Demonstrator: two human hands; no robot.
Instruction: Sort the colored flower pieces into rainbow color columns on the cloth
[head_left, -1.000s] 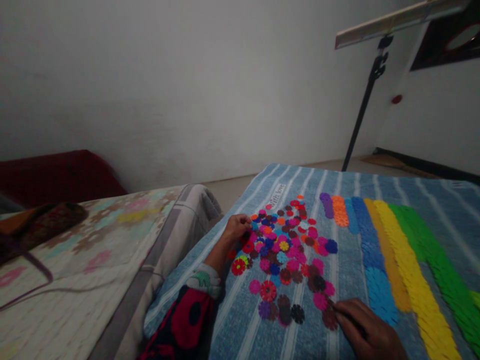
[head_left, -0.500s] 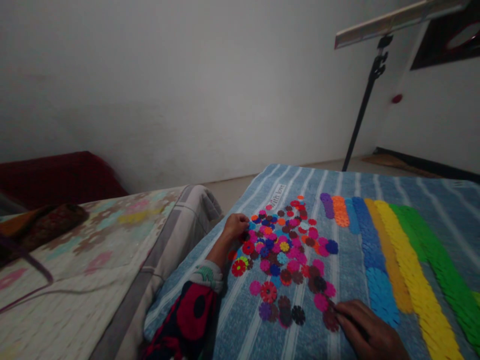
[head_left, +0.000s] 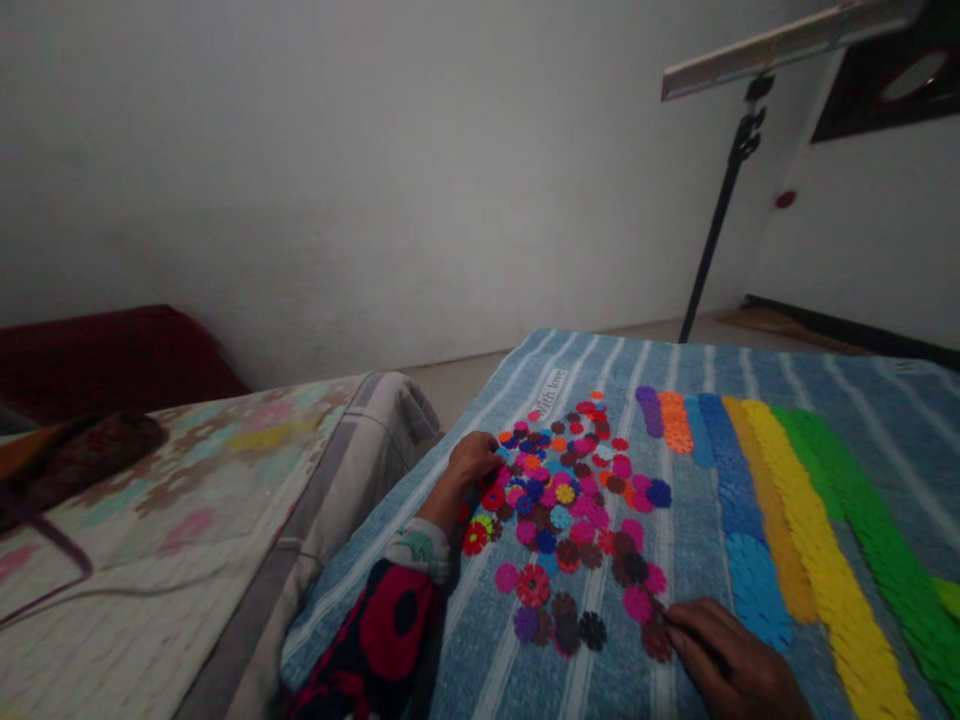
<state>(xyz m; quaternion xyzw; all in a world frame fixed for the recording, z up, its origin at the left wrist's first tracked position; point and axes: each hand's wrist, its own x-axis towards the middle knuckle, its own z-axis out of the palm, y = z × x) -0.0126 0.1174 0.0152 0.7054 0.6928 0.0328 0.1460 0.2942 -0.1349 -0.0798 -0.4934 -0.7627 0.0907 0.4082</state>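
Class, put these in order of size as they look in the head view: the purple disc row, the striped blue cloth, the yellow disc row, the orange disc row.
1. Striped blue cloth
2. Yellow disc row, though its near end looks enlarged by closeness
3. Orange disc row
4. Purple disc row

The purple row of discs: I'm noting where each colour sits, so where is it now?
In the head view, the purple row lies right of centre on the striped blue cloth, between the mixed pile and the short orange row.
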